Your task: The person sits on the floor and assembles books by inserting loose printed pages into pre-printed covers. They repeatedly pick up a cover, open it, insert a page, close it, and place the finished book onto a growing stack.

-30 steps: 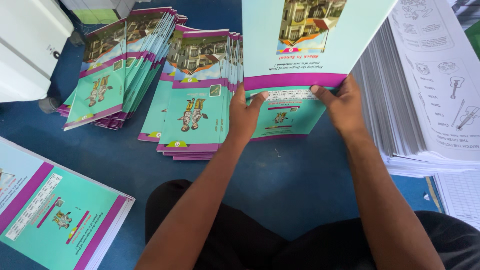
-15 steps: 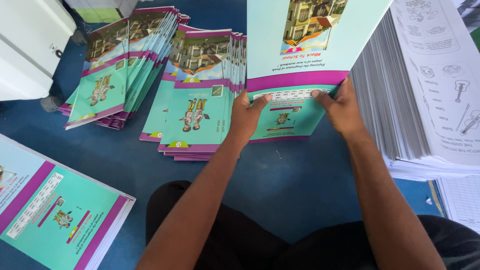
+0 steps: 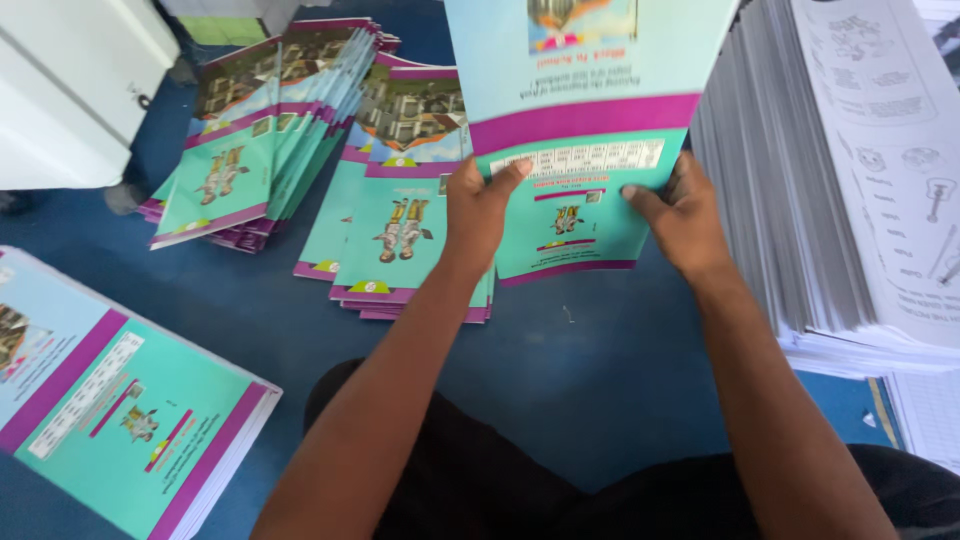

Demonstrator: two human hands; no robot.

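Note:
Both my hands hold one large teal cover sheet (image 3: pixel 580 110) with a magenta band across it, lifted above the blue floor. My left hand (image 3: pixel 480 210) grips its lower left edge, thumb on top. My right hand (image 3: pixel 680 215) grips the lower right edge. The sheet's top runs out of view. Just left of my left hand lies a fanned pile of folded teal covers (image 3: pixel 400 230). A second fanned pile (image 3: pixel 250 150) lies further left.
A tall stack of white printed pages (image 3: pixel 860 180) stands at the right. A stack of flat unfolded covers (image 3: pixel 110 400) lies at the lower left. A white cabinet (image 3: pixel 70 80) is at the top left. My dark-trousered lap (image 3: pixel 470 470) is below.
The held cover sheet has stayed between my hands. My view has shifted slightly, and my fingers have adjusted along its lower edge.

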